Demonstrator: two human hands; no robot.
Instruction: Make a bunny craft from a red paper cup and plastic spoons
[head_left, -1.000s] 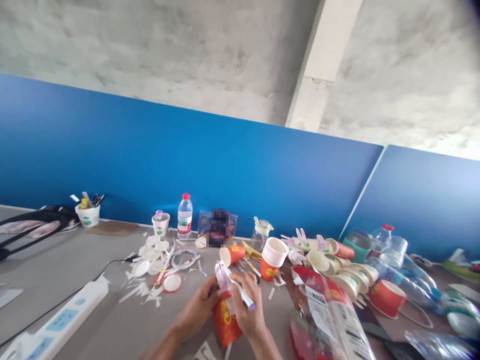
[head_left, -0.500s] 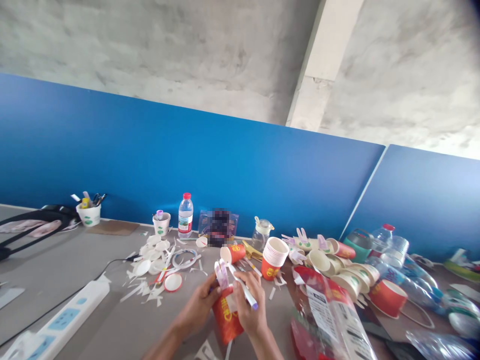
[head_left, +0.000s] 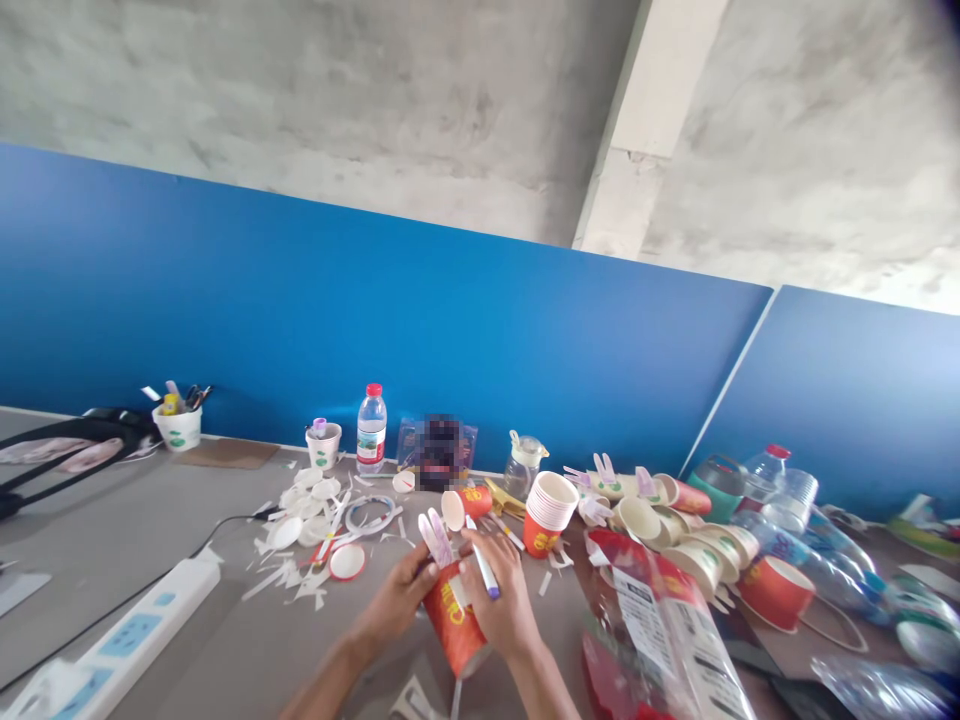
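A red paper cup (head_left: 457, 635) with yellow lettering is tilted between my hands. Two white-and-purple ear-shaped paper pieces (head_left: 435, 538) stand up from its upper end. My left hand (head_left: 397, 602) grips the cup's left side, thumb near the base of the ears. A white marker pen (head_left: 484, 565) with a purple end lies in my right hand (head_left: 504, 598), whose fingers also rest against the cup's right side. The pen crosses over the hand, and no tip can be seen on the cup. A white strip (head_left: 456, 695) shows below the cup.
Paper scraps and white discs (head_left: 300, 530) lie left, near a power strip (head_left: 124, 640). Beyond my hands are a lying red cup (head_left: 469, 505), a cup stack (head_left: 551, 515), a water bottle (head_left: 371, 430) and a glass jug (head_left: 523, 468). Eared cups (head_left: 637, 515) and a plastic bag (head_left: 660, 630) crowd the right.
The marker pen has swung and shifted left in my right hand. The ears and cup have tilted slightly further left, and my left thumb now presses at the cup's upper edge.
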